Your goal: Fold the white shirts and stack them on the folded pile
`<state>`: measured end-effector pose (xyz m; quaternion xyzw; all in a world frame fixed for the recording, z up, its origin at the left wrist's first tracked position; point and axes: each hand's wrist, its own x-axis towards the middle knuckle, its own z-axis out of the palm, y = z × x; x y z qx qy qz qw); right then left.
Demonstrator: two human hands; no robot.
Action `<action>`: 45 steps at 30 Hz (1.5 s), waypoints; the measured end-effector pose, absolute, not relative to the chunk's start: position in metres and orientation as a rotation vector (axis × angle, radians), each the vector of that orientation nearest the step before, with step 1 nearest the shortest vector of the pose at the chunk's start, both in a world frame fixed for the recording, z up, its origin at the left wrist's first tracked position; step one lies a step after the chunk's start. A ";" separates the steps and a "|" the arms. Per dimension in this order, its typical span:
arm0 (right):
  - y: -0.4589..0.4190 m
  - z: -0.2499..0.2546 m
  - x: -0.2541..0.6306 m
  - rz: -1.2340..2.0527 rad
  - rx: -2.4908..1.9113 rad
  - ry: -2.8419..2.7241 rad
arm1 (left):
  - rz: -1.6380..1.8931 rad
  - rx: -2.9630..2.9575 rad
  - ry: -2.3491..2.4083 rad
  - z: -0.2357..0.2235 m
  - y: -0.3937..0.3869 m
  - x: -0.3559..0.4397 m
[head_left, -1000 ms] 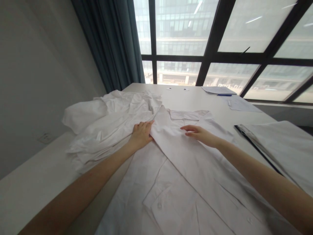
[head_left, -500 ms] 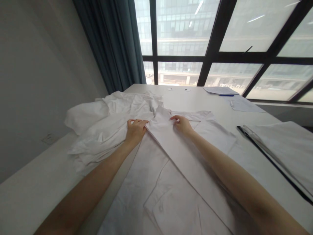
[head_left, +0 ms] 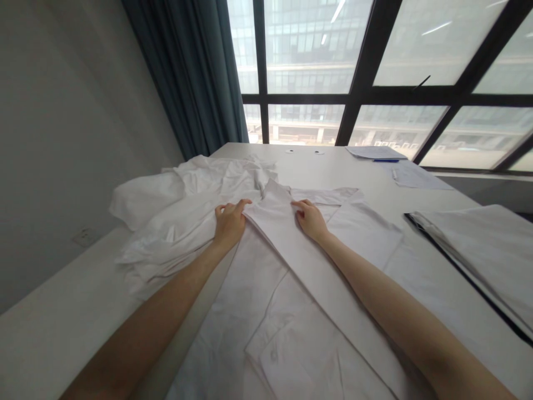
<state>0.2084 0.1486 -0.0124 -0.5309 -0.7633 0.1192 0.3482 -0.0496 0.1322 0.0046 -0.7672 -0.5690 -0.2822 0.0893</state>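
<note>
A white coat [head_left: 287, 311] lies spread over the table, with a long panel, perhaps a sleeve [head_left: 291, 250], running diagonally across it. On the left edge of that panel, near its far end, my left hand [head_left: 231, 222] is closed with the cloth between thumb and fingers. My right hand [head_left: 310, 218] rests at the panel's right edge beside the neckline, fingers bent and pinching the fabric. Just left of my left hand is a loose heap of white garments [head_left: 166, 211], its folds touching or close to the coat.
A white table [head_left: 316, 172] stretches to the window [head_left: 308, 55]. To the right lies white cloth in a clear bag with a black edge [head_left: 478, 239]. Papers [head_left: 420, 176] and a blue pen [head_left: 386, 161] sit at the far right. A blue curtain [head_left: 195, 78] hangs at the left.
My right hand has moved left and away from me, from hovering over the coat to its panel edge. My left hand has shifted slightly left, drawing the panel's edge with it.
</note>
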 end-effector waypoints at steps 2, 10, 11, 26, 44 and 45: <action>0.148 -0.012 0.207 0.308 -1.391 -1.995 | -0.837 -2.311 -1.673 0.002 0.133 -0.050; 0.156 -0.014 0.208 0.365 -1.397 -2.129 | -0.828 -2.492 -1.547 -0.003 0.134 -0.049; 0.159 -0.013 0.210 0.382 -1.392 -2.146 | -0.852 -2.506 -1.518 -0.002 0.134 -0.048; 0.215 0.013 0.181 0.474 -1.399 -1.845 | -0.654 -2.645 -0.488 0.003 0.125 -0.038; 0.202 0.004 0.205 0.794 -1.121 -1.489 | -0.629 -2.684 -0.545 -0.003 0.124 -0.032; 0.202 0.003 0.210 0.815 -1.104 -1.445 | -0.641 -2.648 -0.558 -0.002 0.124 -0.032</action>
